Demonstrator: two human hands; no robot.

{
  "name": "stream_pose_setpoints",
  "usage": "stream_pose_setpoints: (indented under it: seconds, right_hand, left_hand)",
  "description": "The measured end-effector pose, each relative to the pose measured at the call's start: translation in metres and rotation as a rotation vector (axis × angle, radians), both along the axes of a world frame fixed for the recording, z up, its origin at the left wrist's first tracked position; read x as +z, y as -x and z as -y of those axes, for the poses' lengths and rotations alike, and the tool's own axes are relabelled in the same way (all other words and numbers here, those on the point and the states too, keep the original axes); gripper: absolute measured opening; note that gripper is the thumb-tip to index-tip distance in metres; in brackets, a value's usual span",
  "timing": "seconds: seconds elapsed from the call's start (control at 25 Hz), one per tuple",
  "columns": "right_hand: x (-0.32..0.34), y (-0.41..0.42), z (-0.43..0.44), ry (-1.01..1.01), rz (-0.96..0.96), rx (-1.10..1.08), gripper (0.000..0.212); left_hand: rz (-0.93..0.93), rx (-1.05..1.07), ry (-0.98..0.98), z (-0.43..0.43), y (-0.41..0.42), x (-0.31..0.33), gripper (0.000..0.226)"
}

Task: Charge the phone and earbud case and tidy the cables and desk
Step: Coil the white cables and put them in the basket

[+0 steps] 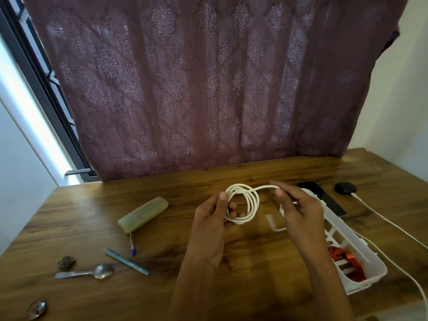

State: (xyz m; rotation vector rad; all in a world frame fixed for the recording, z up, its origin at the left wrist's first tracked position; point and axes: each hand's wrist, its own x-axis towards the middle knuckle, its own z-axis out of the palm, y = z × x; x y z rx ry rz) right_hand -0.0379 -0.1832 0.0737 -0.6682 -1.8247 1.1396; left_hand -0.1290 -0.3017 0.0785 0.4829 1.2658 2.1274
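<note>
Nearest, at the left edge of the wooden desk (76, 205), lies one shiny round object (37, 309). Beyond it are one spoon (92, 273), one small dark lump (66, 261) and two pens: a teal pen (126, 261) and a blue-capped pen (132, 244).

On the right, one long white basket (368, 274) slants away toward the middle, with something red and ribbon-like (345, 258) in its near end.

Above mid-desk, the left hand (213, 218) pinches a white cable (243, 205), coiled in about three loops, between thumb and fingers. The cable's free tail points right, gripped by the right hand (298, 207) between thumb and forefinger.

Left of the hands is one yellowish translucent case (143, 214). Farther back lie one dark phone (324, 198), slanted like the basket, and one black earbud case (345, 188) met by a white lead (382, 220). A patterned curtain (208, 89) hangs behind.
</note>
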Motion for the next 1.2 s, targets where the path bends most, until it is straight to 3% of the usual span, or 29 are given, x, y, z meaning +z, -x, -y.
stream_pose_setpoints:
  seconds: [0.2, 0.28, 0.4, 0.68, 0.92, 1.0, 1.12, 1.2]
  right_hand:
    - [0.011, 0.002, 0.014, 0.544, -0.081, 0.204, 0.024]
    - [0.008, 0.001, 0.013, 0.553, -0.091, 0.222, 0.023]
    - [0.008, -0.002, 0.012, 0.470, -0.051, 0.207, 0.024]
    - [0.006, 0.000, 0.016, 0.369, -0.083, 0.199, 0.019]
    - [-0.005, 0.003, 0.008, -0.039, 0.076, -0.036, 0.024]
    - [-0.006, 0.004, 0.009, 0.027, 0.085, 0.012, 0.027]
    - [0.001, 0.005, 0.014, 0.311, 0.007, 0.177, 0.024]
    - [0.004, 0.007, 0.017, 0.265, 0.036, 0.211, 0.020]
  left_hand:
    - [0.150, -0.029, -0.075, -0.003, -0.006, 0.001, 0.022]
    - [0.099, -0.049, 0.020, -0.001, -0.005, -0.005, 0.022]
    - [-0.139, -0.062, 0.252, 0.001, -0.003, -0.011, 0.026]
    - [-0.661, -0.113, 0.413, -0.009, 0.003, -0.001, 0.026]
    - [-0.415, 0.052, 0.259, -0.017, -0.008, -0.003, 0.027]
    - [-0.362, 0.081, 0.219, -0.020, -0.012, -0.005, 0.028]
    - [-0.312, 0.121, 0.138, -0.022, -0.015, -0.007, 0.026]
    - [-0.288, 0.134, 0.084, -0.022, -0.014, -0.008, 0.025]
